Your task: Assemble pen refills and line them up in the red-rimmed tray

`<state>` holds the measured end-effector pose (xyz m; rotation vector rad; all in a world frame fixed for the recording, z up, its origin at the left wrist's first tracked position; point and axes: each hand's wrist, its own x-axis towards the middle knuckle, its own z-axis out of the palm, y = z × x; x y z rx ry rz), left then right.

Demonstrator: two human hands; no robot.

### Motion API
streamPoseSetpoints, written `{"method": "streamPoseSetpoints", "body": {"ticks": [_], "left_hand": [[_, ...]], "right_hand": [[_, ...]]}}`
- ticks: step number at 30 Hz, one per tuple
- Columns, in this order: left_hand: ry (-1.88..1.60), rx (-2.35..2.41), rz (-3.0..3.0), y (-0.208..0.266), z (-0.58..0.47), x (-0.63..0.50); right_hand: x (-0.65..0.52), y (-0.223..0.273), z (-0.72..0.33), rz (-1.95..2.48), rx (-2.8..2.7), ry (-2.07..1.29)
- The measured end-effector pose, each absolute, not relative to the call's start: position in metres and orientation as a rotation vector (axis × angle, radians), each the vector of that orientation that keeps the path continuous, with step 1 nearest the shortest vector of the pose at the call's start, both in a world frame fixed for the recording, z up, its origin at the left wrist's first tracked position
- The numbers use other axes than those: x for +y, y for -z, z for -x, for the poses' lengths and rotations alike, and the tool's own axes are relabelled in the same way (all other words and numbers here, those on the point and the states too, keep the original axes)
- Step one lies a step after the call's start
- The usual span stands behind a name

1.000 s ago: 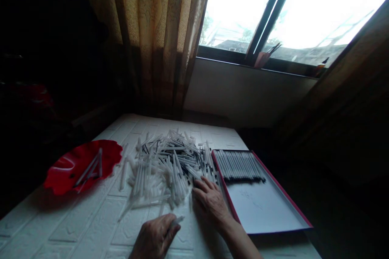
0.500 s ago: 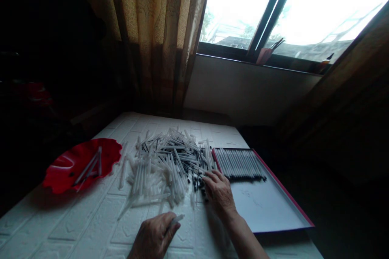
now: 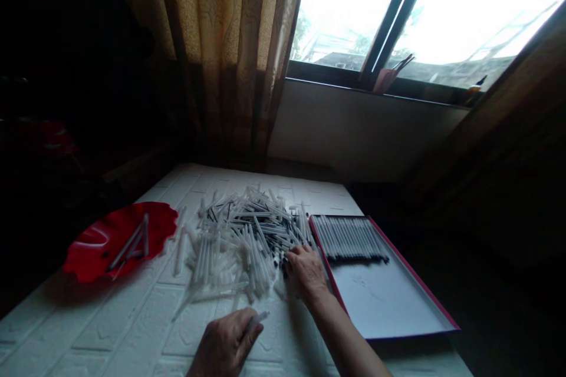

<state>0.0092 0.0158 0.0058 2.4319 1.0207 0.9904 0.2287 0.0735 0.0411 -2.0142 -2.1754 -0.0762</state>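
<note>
My left hand [image 3: 227, 341] is closed at the table's near edge, around a short translucent pen barrel [image 3: 260, 318] whose end sticks out past the thumb. At the right edge of the heap, my right hand [image 3: 305, 271] reaches down with curled fingers among small black pen caps [image 3: 283, 265]. Its fingertips are hidden, so what they pinch, if anything, does not show. Clear pen barrels [image 3: 256, 259] lie in a loose bundle in front of the hands. Behind them is a pile of dark-filled pens or refills [image 3: 260, 218].
Right of the heap, a shallow red-edged box [image 3: 389, 306] holds a row of black-ended pens [image 3: 349, 238]. A red wavy-rimmed bowl [image 3: 84, 256] with a few pens stands at the left. The white brick-patterned table [image 3: 132, 318] faces a window.
My right hand has shifted left, away from the box's edge and over the black caps. My left hand stays in place with the barrel.
</note>
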Motion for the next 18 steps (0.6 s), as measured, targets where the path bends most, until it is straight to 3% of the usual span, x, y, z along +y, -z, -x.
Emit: {"method": "streamPoseSetpoints", "body": {"ticks": [18], "left_hand": [[-0.91, 1.05, -2.468, -0.002, -0.009, 0.016]], "right_hand": [[0.053, -0.016, -0.229, 1.787, -1.798, -0.046]]}}
